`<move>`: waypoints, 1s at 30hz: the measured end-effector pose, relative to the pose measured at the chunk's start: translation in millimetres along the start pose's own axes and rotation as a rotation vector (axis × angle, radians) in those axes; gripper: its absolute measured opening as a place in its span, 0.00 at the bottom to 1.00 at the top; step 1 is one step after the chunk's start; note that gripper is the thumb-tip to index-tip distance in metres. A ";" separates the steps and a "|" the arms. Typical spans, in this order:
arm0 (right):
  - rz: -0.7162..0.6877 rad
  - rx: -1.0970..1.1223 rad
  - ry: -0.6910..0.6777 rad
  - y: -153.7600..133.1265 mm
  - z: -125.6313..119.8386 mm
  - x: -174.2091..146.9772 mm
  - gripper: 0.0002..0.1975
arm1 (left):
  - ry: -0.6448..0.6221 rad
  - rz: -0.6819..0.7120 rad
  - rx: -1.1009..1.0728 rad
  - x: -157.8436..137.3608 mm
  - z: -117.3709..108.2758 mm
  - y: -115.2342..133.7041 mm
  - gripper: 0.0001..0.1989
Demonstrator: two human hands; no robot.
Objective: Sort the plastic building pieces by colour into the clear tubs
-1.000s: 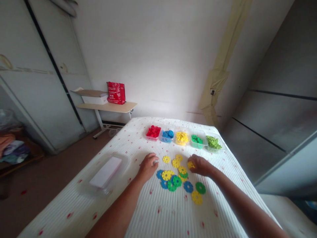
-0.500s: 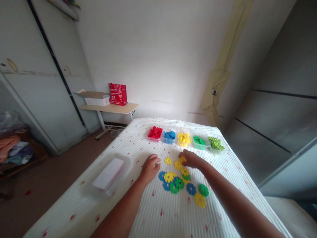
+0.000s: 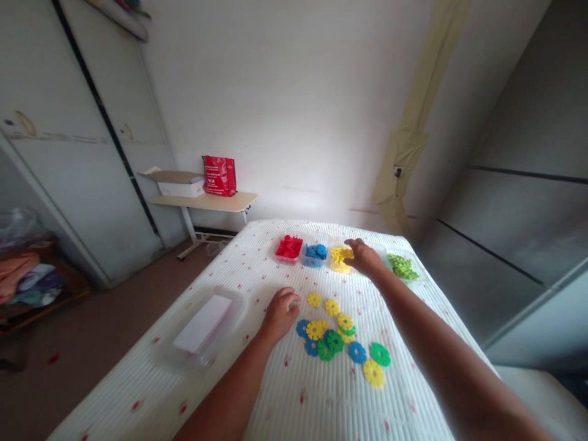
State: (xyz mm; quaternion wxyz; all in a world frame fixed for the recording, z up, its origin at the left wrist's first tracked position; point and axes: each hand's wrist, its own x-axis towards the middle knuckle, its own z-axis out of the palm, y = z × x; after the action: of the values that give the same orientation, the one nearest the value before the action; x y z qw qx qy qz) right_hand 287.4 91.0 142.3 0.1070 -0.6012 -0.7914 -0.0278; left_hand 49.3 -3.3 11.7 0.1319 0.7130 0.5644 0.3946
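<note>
My right hand (image 3: 365,256) is over the right side of the clear tub of yellow snowflake discs (image 3: 340,256), its thumb and fingers apart with nothing visible between them. That hand and forearm hide most of the tub of green discs. My left hand (image 3: 280,313) rests on the table left of the loose discs, fingers loosely curved and apart, holding nothing. Beside it lie loose yellow discs (image 3: 314,299), blue discs (image 3: 357,352) and green discs (image 3: 380,354), some overlapping in a cluster.
Along the far side stand tubs of red pieces (image 3: 289,247), blue pieces (image 3: 315,252) and light green pieces (image 3: 403,267). A clear lid or tray with a white block (image 3: 203,324) lies at left. Behind is a side table (image 3: 206,202) with a red bag (image 3: 219,176).
My right hand has moved from the loose yellow discs away from me to the yellow tub; a yellow disc it was touching is gone from the table. My left hand stays put.
</note>
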 end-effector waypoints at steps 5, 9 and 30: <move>0.023 0.027 0.129 1.3 5.6 2.5 0.23 | -0.006 -0.012 -0.002 -0.3 -1.3 0.5 0.11; -0.087 0.149 0.029 -0.6 29.9 -19.2 0.13 | 0.013 0.004 -0.003 -0.6 2.1 -2.6 0.11; -0.194 0.221 -0.303 -20.7 66.4 -54.0 0.14 | 0.024 0.019 0.004 -0.8 3.3 -3.3 0.10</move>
State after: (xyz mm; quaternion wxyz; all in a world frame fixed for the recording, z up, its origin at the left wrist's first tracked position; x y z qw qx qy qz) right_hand 272.3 45.7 68.3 0.0488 -0.5039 -0.8510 0.1397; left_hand 49.3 -2.1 7.1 0.1198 0.7138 0.5599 0.4032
